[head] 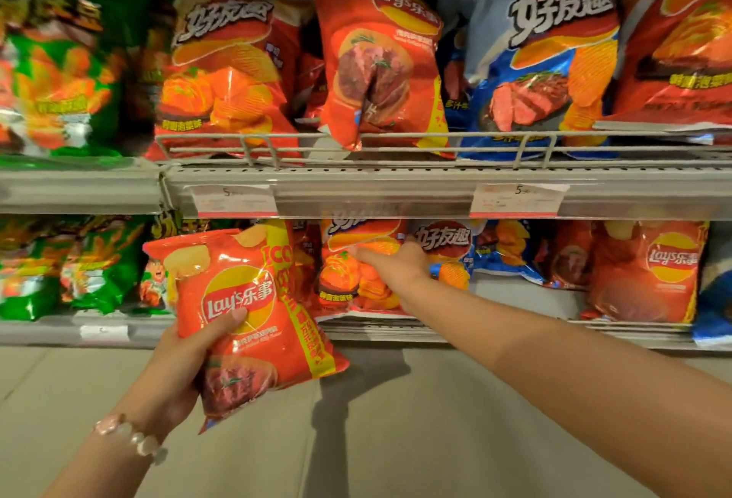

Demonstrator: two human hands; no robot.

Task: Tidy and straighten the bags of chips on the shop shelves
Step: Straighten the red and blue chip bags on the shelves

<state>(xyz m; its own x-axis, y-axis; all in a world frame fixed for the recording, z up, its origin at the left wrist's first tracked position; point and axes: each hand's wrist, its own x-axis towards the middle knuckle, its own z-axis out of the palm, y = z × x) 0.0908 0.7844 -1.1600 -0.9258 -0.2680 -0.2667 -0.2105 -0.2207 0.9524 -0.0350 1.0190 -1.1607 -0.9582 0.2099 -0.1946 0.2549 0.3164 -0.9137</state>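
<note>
**Head view: one bag in hand, one getting a nudge**

Head camera has me facing two shelves. My left hand (pixel 180 363) grips a red Lay's bag (pixel 245 319) at seven o'clock, thumb across the front and fingers curled behind its lower left edge, clear of the lower shelf (pixel 396 333). My right hand (pixel 400 263) reaches to centre, index finger stretched out and touching an orange bag (pixel 348 275) on that shelf; I can't tell whether the other fingers have any hold.

Handling, as I judge it: these are light, air-puffed foil packs, slick and crinkly, with brittle chips inside. I'd take them by the side seams or top crimp and never squeeze the belly.

Count, fronts I can make out: up top, a second Lay's bag (pixel 380 49) leaning at twelve o'clock over the wire rail (pixel 495 139), two orange, one blue bag (pixel 542 69) at two o'clock, plus blurred green ones at ten. Below: one orange, one Lay's at four o'clock, blue and green ones partly hidden.
</note>
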